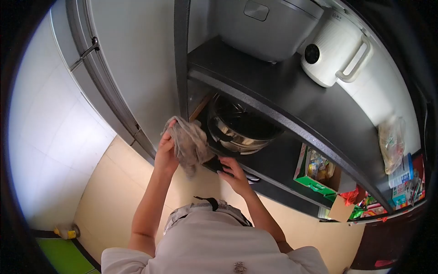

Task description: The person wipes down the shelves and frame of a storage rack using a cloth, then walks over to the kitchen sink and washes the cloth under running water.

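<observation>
My left hand (167, 153) is closed on a crumpled grey rag (190, 144), which hangs in front of the shelf's left upright. To its right, my right hand (233, 174) has its fingers apart and nothing visible in them. Its fingertips are close to the rag's lower right side and the front edge of the lower shelf (278, 182); whether they touch either I cannot tell. Just behind the hands, a steel pot (242, 140) with a dark lid stands on that lower shelf.
Above the pot runs a black upper shelf (255, 77) bearing a grey appliance (269, 27) and a white jug-like appliance (335, 50). A green box (315, 182) of packets sits at the lower right. A plastic bag (391, 144) lies farther right. Pale cabinet doors (132, 55) flank the left.
</observation>
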Motion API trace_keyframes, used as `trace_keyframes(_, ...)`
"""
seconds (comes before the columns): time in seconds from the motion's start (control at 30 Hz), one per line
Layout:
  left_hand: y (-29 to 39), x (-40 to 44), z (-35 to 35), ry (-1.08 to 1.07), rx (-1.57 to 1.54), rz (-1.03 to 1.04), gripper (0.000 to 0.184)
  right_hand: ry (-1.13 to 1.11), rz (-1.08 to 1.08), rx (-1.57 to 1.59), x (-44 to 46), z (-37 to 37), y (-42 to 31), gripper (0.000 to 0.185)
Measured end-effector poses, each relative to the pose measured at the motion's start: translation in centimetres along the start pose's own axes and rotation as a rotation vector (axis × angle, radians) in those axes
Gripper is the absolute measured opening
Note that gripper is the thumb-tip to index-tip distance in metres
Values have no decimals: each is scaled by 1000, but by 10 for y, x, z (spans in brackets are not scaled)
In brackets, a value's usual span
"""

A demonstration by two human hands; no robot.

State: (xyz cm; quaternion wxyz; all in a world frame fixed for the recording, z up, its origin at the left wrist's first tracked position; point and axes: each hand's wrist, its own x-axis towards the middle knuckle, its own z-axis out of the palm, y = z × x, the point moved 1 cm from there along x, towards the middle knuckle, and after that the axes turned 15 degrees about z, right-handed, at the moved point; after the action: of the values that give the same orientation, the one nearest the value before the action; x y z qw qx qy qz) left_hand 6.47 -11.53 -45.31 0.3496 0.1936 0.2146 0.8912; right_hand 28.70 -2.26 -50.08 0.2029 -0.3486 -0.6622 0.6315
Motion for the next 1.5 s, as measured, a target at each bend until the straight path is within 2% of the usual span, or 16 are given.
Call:
trace_keyframes(0.07, -7, -2, 12, -75, 118, 22, 40, 3, -171, 1, 8, 6, -34, 46)
trace_keyframes(0.17, -12, -9, 41, -82, 355, 51, 36, -271, 62, 24, 15, 9, -74, 57)
trace_keyframes(0.23, -13, -11, 51, -67, 475, 83, 36, -219, -74, -53, 24, 18, -63, 44)
trace_keyframes(0.37, 8, -2, 35, -51, 693, 216, 34, -229, 189, 157, 29, 3, -49, 33)
trace_keyframes(0.4, 13, -2, 32, -64, 756, 229, 34, -159, 137, 212, 29, 6, -54, 32)
trace_keyframes(0.57, 25, 4, 15, -188, 764, -3, 34, 48, 60, 348, 49, 25, -49, 43)
trace_keyframes(0.67, 36, 25, -12, -125, 644, -291, 35, 372, -61, 284, 55, 46, -93, 40)
trace_keyframes(0.7, 37, 27, -35, -188, 699, -407, 49, 443, -89, 313, 66, 41, -84, 33)
trace_keyframes(0.8, 40, 15, -52, -334, 742, -828, 68, 365, -145, 599, 77, 47, -90, 20)
trace_keyframes(0.9, 31, 0, -69, -546, 932, -902, 95, 237, 45, 643, 69, 62, -115, 24)
trace_keyframes(1.0, 33, 3, -73, -609, 838, -1114, 94, 151, 85, 571, 56, 54, -116, 25)
trace_keyframes(1.13, 28, 13, -57, -784, 801, -912, 79, -34, 88, 673, 39, 50, -132, 28)
trace_keyframes(1.17, 32, 12, -39, -691, 719, -868, 68, -161, 30, 655, 42, 45, -128, 36)
trace_keyframes(1.3, 6, 6, -62, -340, 356, -596, 57, -294, -71, 607, 51, 40, -117, 52)
trace_keyframes(1.4, 16, 10, -55, -125, 187, -471, 47, -110, 127, 853, 59, 50, -71, 55)
trace_keyframes(1.5, 40, 10, -13, -188, 202, -292, 37, -191, 279, 714, 51, 82, -54, 52)
